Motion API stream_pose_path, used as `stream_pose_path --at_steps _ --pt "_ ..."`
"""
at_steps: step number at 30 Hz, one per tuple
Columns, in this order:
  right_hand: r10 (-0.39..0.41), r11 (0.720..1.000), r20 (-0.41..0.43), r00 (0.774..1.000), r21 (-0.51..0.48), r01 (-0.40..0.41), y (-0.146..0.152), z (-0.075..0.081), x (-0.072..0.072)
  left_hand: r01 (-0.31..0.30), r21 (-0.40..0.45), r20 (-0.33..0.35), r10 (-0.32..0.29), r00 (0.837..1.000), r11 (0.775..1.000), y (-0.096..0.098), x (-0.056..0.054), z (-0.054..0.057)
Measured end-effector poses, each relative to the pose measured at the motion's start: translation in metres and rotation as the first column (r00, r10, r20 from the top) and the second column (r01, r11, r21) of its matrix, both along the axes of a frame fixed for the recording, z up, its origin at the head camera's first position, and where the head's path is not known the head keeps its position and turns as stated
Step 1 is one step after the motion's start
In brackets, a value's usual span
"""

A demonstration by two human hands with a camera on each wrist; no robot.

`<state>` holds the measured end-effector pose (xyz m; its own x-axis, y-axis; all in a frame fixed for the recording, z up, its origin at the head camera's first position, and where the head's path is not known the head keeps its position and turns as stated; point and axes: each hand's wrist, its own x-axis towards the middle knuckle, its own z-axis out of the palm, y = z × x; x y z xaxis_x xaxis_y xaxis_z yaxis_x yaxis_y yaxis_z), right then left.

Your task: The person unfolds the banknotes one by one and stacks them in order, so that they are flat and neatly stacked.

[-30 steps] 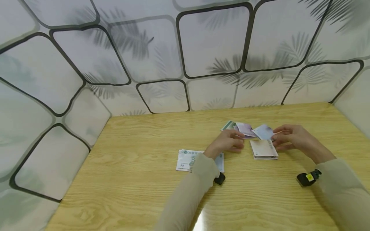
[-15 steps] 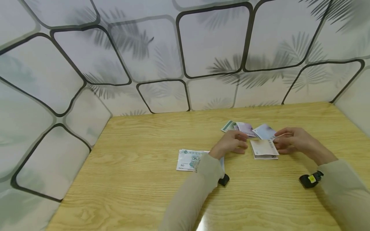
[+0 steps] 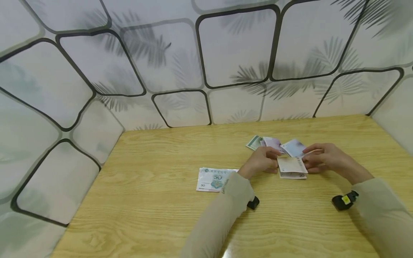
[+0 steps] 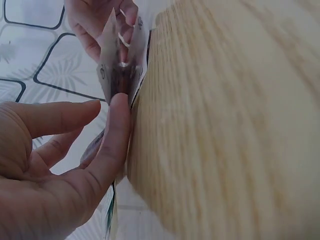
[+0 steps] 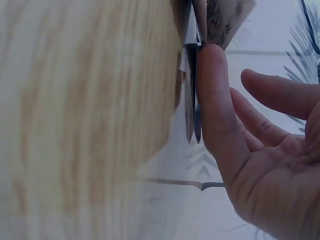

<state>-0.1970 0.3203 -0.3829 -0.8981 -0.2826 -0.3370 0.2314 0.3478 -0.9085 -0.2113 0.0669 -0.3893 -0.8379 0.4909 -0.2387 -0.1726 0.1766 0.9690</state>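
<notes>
A pale folded banknote [image 3: 292,165] lies on the table between the two hands, its upper flap raised off the lower one. At its left edge is my left hand [image 3: 262,161]; in the left wrist view one digit reaches the fold's edge, apart from the finger [image 4: 65,117] above. My right hand [image 3: 327,158] is at its right edge. In the right wrist view a straight digit touches the paper [image 5: 227,20], while the other fingers stay apart from it. Behind lie a bluish folded note [image 3: 293,147], a purple note [image 3: 273,143] and a green note [image 3: 254,142].
A note marked 50 [image 3: 213,179] lies flat on the wooden table [image 3: 145,208], partly covered by the left sleeve [image 3: 222,211]. A patterned wall [image 3: 238,104] rises behind the table. Each wrist wears a small black device [image 3: 344,200].
My left hand has moved right, from short of the folded note to its left edge. The note's upper flap stands slightly more open. My right hand stays at the right edge.
</notes>
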Motion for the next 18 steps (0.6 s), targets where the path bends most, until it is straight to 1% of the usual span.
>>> stream_pose_path --at_steps 7,8,11,14,15,18 --pt "0.014 1.000 -0.029 0.999 -0.025 -0.015 -0.0023 0.0000 0.0010 -0.001 -0.041 -0.059 -0.002 0.998 0.999 -0.0001 -0.0009 -0.0040" --pt "0.016 0.999 -0.034 0.999 -0.027 -0.017 -0.0025 -0.0001 0.0009 -0.004 -0.055 -0.079 -0.001 0.997 0.998 -0.0002 -0.0009 -0.0044" --pt "0.009 0.999 -0.038 0.999 -0.044 -0.011 -0.0031 -0.0005 0.0005 -0.024 -0.058 -0.094 0.018 0.995 0.998 -0.0002 -0.0006 -0.0053" --pt "0.012 0.998 -0.044 0.999 -0.055 -0.014 -0.0036 -0.0010 0.0006 -0.057 -0.048 -0.087 0.053 0.995 0.997 0.0002 -0.0002 -0.0054" --pt "0.012 0.998 -0.044 0.999 -0.059 -0.014 -0.0039 -0.0010 0.0008 -0.074 -0.026 -0.066 0.072 0.995 0.997 0.0006 -0.0001 -0.0054" --pt "0.018 0.998 -0.045 0.999 -0.064 -0.020 -0.0055 -0.0005 0.0011 -0.141 0.006 -0.071 0.141 0.987 0.990 0.0017 -0.0009 -0.0046"
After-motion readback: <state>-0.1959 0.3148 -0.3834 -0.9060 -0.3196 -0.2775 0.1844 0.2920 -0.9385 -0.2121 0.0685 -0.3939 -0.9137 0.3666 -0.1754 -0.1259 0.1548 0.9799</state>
